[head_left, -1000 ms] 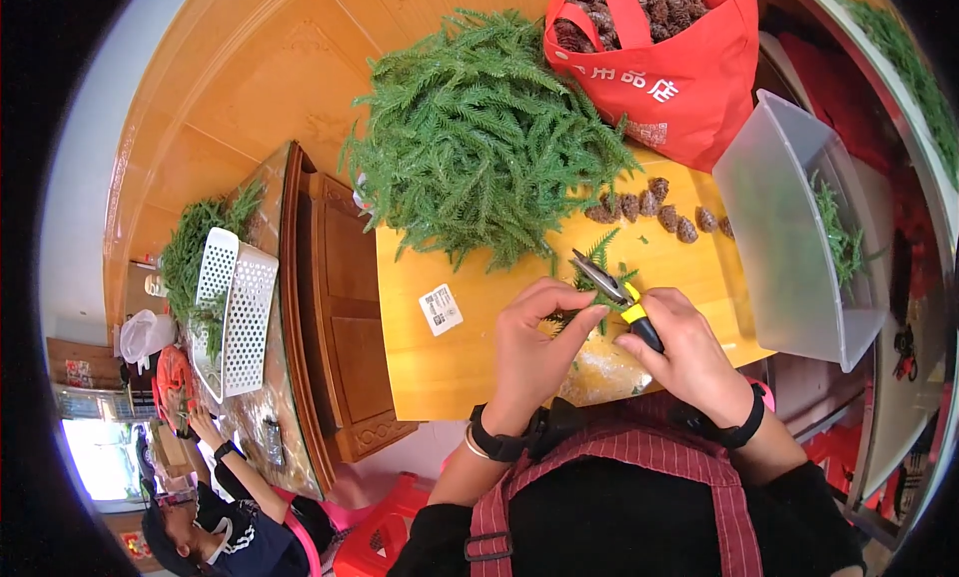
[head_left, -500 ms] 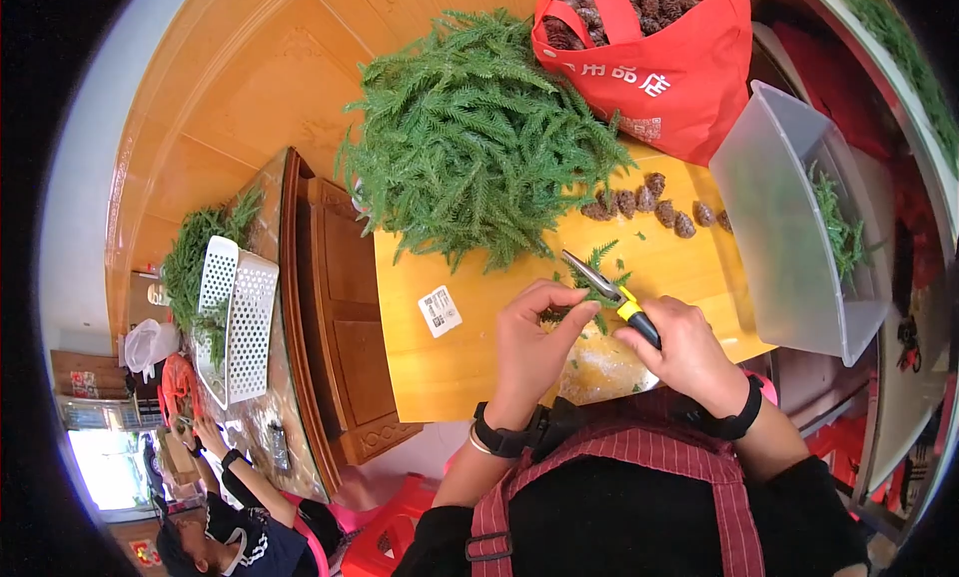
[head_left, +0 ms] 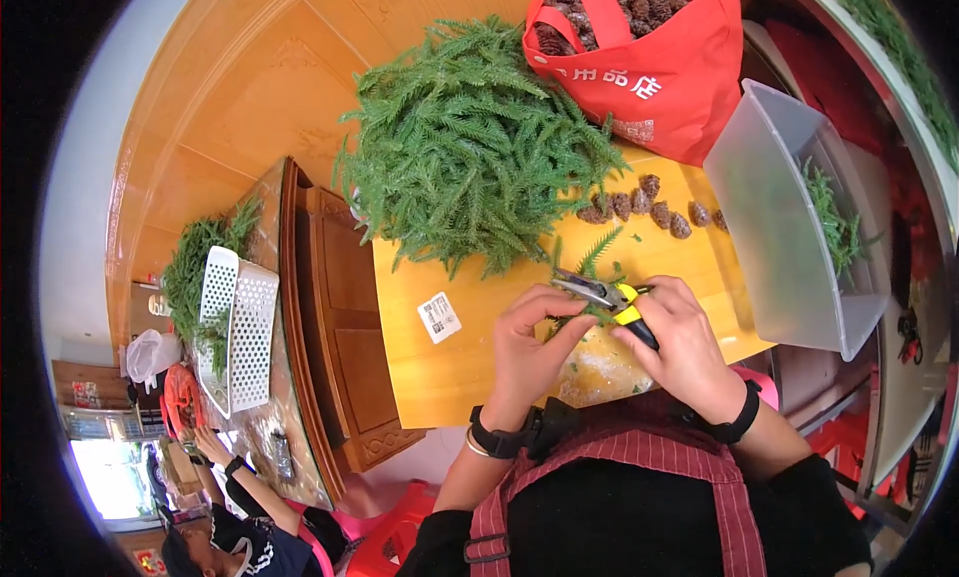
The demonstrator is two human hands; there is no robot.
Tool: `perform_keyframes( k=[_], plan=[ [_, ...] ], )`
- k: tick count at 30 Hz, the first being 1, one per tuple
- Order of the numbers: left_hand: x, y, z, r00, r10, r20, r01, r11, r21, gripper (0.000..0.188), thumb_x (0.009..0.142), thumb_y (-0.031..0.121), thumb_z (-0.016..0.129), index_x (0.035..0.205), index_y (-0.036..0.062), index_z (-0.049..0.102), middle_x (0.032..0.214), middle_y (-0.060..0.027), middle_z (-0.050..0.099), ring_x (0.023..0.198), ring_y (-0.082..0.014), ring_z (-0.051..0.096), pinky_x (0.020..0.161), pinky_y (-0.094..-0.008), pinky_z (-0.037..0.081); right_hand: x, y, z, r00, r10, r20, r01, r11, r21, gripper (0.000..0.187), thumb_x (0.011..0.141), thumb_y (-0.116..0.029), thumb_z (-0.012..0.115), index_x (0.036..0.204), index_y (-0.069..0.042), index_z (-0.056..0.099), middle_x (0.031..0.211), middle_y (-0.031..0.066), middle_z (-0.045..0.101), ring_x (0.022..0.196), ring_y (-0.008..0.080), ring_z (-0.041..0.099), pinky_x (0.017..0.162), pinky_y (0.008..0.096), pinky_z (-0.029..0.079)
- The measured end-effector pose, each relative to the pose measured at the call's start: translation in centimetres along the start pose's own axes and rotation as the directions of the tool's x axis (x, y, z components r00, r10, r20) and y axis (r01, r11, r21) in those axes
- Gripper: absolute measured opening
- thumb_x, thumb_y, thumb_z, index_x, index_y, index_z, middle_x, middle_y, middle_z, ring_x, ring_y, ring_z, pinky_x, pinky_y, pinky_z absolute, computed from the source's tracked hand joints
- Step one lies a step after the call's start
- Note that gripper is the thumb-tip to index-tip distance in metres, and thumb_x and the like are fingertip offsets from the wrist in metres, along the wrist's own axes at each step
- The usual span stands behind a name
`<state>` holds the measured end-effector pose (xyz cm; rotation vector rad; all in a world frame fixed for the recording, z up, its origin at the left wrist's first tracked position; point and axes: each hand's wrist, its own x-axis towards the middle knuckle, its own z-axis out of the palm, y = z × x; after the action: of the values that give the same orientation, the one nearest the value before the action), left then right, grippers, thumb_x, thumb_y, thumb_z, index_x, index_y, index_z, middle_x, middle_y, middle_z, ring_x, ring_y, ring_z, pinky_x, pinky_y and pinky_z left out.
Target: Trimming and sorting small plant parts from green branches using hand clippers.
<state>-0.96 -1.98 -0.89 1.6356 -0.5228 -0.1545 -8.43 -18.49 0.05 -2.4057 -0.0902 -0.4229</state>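
My right hand (head_left: 684, 349) is closed round a pair of pliers (head_left: 631, 313) with yellow and black handles. Their metal jaws point left, toward the fingertips of my left hand (head_left: 529, 349). With thumb and forefinger together, that hand pinches the lower end of a green artificial fir sprig (head_left: 599, 249), close against the jaws. Part of the sprig is hidden behind the pliers and fingers. Just beyond both hands, a big heap of similar green sprigs (head_left: 479, 147) covers the far left of the yellow table (head_left: 425, 372).
Several pine cones (head_left: 660, 214) lie beyond my right hand. Behind them stands a red bag (head_left: 649, 82) full of cones. A translucent bin (head_left: 774, 167) holding some greenery tilts at the right. A white label (head_left: 440, 317) lies at left. Another person (head_left: 250, 532) works by a white perforated basket (head_left: 252, 337).
The pliers have swung so their jaws point more to the left, and their handles look wider apart. More of the sprig now stands up beyond the jaws.
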Motion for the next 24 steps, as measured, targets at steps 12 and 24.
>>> perform_keyframes(
  k=[12, 24],
  plan=[
    [-0.4, 0.2, 0.1, 1.000, -0.003, -0.020, 0.003, 1.000, 0.002, 0.013, 0.068, -0.002, 0.070, 0.079, -0.0008, 0.064, 0.079, -0.0082, 0.062, 0.075, -0.0170, 0.058, 0.069, -0.0262, 0.044, -0.3, 0.5, 0.1, 0.998, -0.054, 0.019, 0.055, 0.997, -0.059, 0.028, 0.066, -0.016, 0.072, 0.080, 0.002, 0.055, 0.079, 0.0156, 0.055, 0.086, 0.0333, 0.053, 0.073, 0.0389, 0.045],
    [-0.6, -0.4, -0.4, 0.955, -0.269, 0.123, 0.292, 0.925, -0.243, 0.025, 0.072, -0.007, 0.065, 0.096, -0.0010, 0.062, 0.087, -0.0031, 0.059, 0.070, -0.0070, 0.053, 0.059, -0.0175, 0.042, -0.1, 1.2, 0.2, 0.988, 0.069, 0.141, -0.085, 0.990, 0.113, 0.030, 0.074, -0.028, 0.067, 0.064, -0.002, 0.055, 0.060, 0.0137, 0.055, 0.058, 0.0325, 0.055, 0.053, 0.0399, 0.044]
  ],
)
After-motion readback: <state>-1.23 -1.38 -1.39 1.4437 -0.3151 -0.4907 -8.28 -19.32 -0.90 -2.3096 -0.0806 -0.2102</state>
